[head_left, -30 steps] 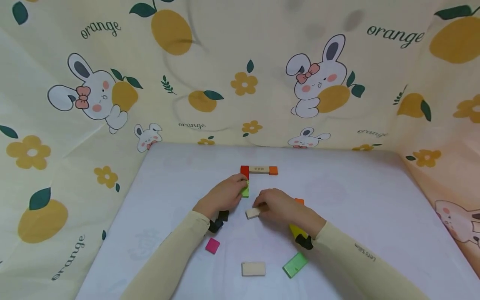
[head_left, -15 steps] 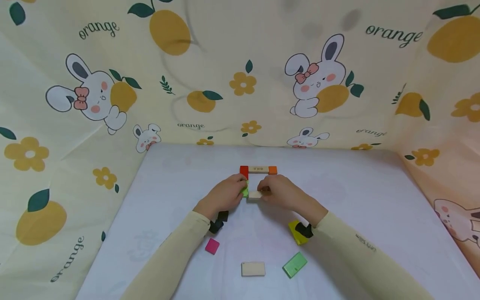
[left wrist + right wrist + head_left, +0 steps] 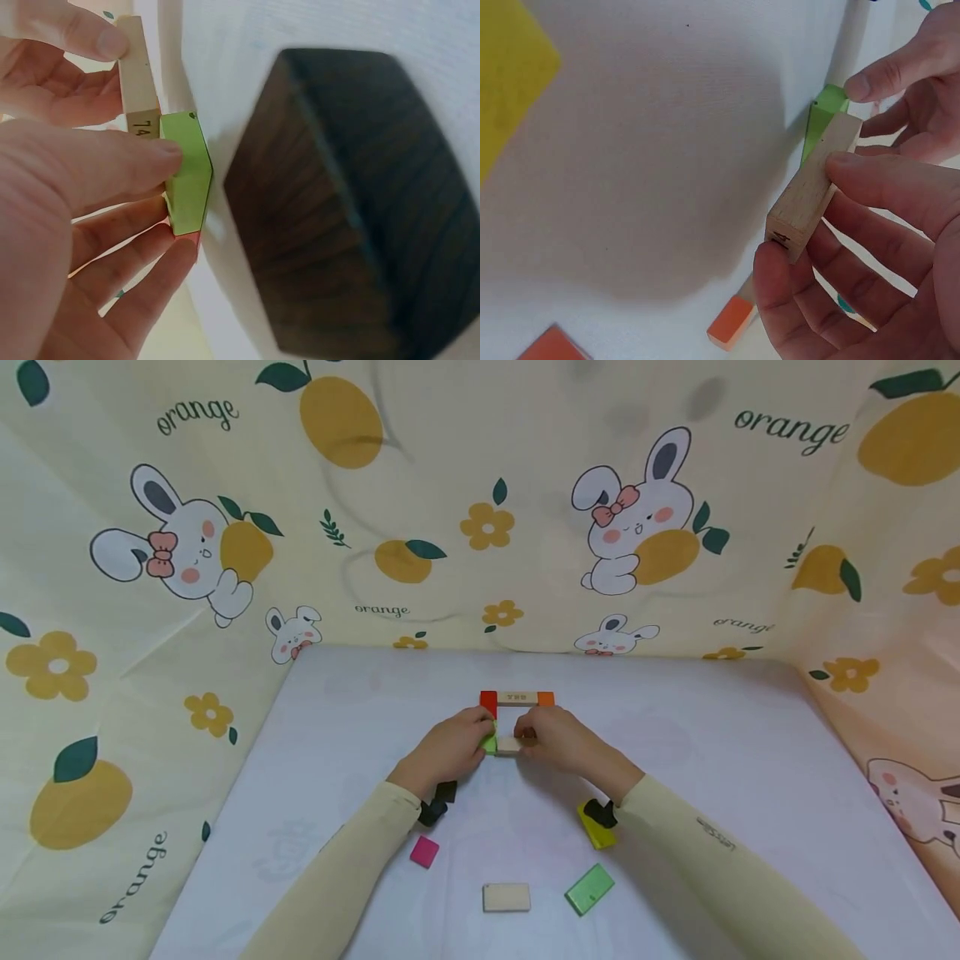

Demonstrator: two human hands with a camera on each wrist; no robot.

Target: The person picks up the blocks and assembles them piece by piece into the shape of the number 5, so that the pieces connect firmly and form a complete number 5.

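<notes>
My left hand pinches a lime green block between thumb and fingers. Its far end meets a red block. From the right, my right hand grips a plain wooden block, thumb on top and fingers underneath, and part of it is hidden by the hand in the head view. One end of this wooden block sits right at the near end of the green block. Beyond both hands, a printed wooden block joins the red block to an orange block in a row.
Nearer the body lie a pink block, a wooden block, a bright green block and a yellow block. A dark block looms close to the left wrist. Behind the table stands a patterned cloth.
My right hand has carried the wooden block away from the body, up against the green block's near end. My left hand keeps its hold on the green block, unmoved.
</notes>
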